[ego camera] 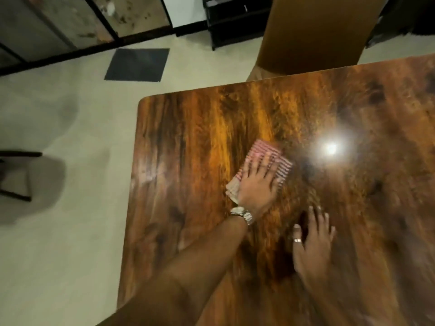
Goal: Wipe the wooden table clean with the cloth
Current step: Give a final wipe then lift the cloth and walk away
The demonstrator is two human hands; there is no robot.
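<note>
The glossy wooden table [188,128] fills the right and middle of the view. A red-and-white striped cloth [263,151], folded, lies on it near the middle. My left hand [256,184], with a metal watch at the wrist, presses flat on the cloth, fingers spread over it. My right hand [313,243], with a ring on the thumb, rests palm down on the bare wood, below and to the right of the cloth, fingers apart and holding nothing.
A brown chair back [315,31] stands at the table's far edge. A dark floor mat [138,64] lies on the pale floor beyond the left corner. Part of a dark chair [16,175] shows at the far left. A lamp's glare [330,148] reflects off the tabletop.
</note>
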